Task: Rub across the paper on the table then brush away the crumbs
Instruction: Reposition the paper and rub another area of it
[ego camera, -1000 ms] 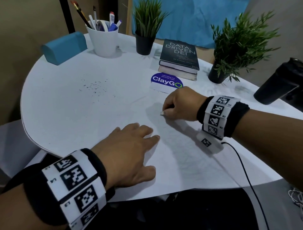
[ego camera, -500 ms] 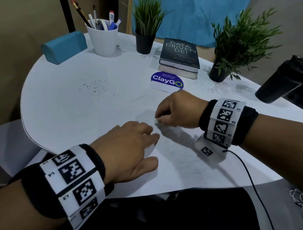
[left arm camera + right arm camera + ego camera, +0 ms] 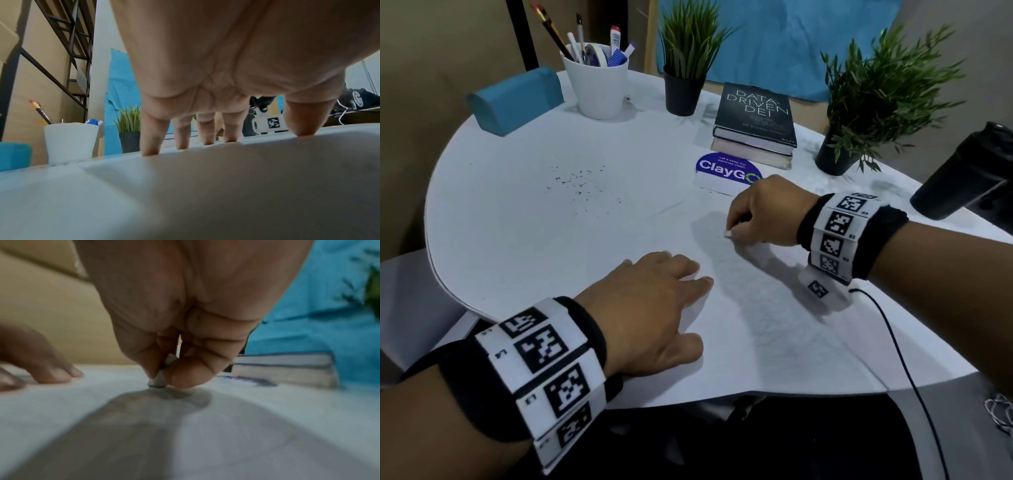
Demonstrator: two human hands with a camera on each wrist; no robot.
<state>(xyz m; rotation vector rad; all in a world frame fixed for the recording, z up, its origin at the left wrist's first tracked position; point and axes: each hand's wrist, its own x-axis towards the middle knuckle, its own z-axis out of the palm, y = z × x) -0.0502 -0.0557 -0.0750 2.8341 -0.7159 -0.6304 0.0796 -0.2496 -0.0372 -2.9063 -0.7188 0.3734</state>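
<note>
A white sheet of paper (image 3: 774, 329) lies on the round white table (image 3: 524, 240), reaching past its near edge. My right hand (image 3: 760, 216) pinches a small white eraser (image 3: 728, 234) between thumb and fingers, its tip pressed on the paper (image 3: 246, 426); the eraser (image 3: 157, 382) shows clearly in the right wrist view. My left hand (image 3: 650, 298) lies flat with straight fingers on the paper's left part, fingertips (image 3: 207, 141) touching the paper. Dark crumbs (image 3: 582, 185) are scattered on the table to the far left.
At the back stand a white pen cup (image 3: 599, 82), a blue case (image 3: 517, 99), two potted plants (image 3: 685, 68) (image 3: 873, 102), stacked books (image 3: 755, 123) and a ClayGo sticker (image 3: 726, 169). A black bottle (image 3: 969, 171) lies at the right. A black cable (image 3: 900, 346) crosses the paper.
My right hand with the eraser slid left toward the left hand, then back right and away again. The left hand stayed pressed on the paper.
</note>
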